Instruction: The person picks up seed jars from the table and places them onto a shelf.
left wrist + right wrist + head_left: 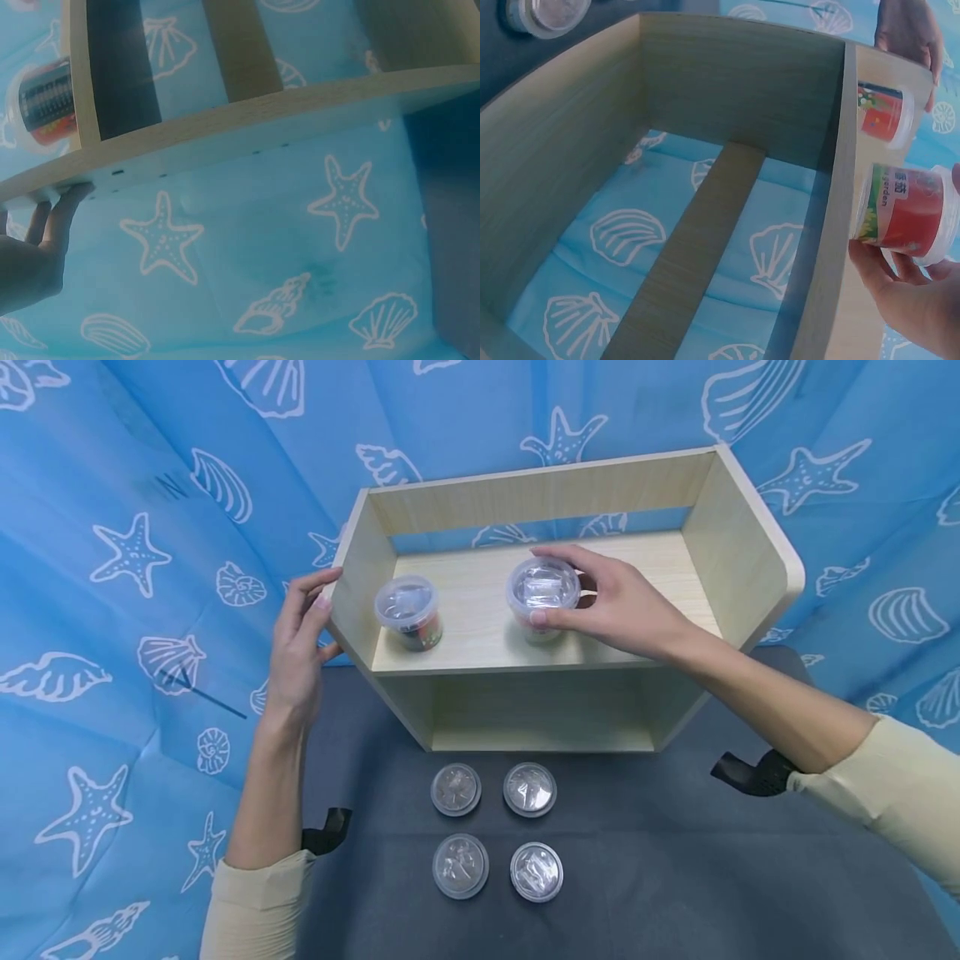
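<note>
On the upper board of a pale wooden two-tier shelf [472, 610], my right hand [626, 602] holds a clear-lidded plastic tub [542, 581], thumb and fingers around its sides. In the right wrist view the tub's red printed label [911, 206] shows, and its base is at the board. A similar lidded tub [411, 610] stands to its left near the left side panel [363, 577]. My left hand [296, 643] touches the front edge and outer face of that panel with its fingers. The left wrist view shows those fingers [64, 217] against the panel, fairly straight.
Several lidded tubs, among them a front one [536, 872], sit in two rows on the dark grey tabletop [660, 877] before the shelf. The lower compartment [540, 710] faces them. A blue seashell-patterned curtain [172, 635] hangs behind and at the sides.
</note>
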Tool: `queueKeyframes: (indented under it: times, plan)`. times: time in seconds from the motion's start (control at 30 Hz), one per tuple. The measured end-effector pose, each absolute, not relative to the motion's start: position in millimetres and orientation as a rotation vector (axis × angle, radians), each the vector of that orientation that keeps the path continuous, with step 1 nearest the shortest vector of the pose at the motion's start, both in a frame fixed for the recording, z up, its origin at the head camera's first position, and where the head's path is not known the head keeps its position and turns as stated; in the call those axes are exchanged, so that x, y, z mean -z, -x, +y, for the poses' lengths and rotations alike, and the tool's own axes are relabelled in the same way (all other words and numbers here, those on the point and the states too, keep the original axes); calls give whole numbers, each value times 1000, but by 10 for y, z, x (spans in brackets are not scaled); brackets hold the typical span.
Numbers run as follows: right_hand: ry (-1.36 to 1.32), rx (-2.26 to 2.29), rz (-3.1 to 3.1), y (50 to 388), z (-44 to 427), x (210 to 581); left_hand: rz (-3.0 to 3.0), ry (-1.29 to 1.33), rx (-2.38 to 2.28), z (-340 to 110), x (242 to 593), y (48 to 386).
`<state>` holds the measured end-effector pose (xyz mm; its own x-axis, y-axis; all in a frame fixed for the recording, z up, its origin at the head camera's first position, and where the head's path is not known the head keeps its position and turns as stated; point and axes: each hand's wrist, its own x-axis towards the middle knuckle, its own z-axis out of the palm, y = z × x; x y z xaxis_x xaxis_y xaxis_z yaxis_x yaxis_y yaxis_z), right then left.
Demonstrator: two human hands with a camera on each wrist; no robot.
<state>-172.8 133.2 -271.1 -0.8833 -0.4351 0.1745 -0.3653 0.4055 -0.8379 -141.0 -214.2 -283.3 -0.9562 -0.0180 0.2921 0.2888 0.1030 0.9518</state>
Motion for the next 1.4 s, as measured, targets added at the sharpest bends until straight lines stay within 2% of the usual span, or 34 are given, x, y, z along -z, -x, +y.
queueKeyframes:
  times: [0.57,1.4]
  plan:
    - [624,1625,2558,1949,1194,2883,-2154,271,1930,-2139,2844,1417]
    - [598,1620,2576,1859,1212,2948,-2144,269,1928,-2140,2842,1423]
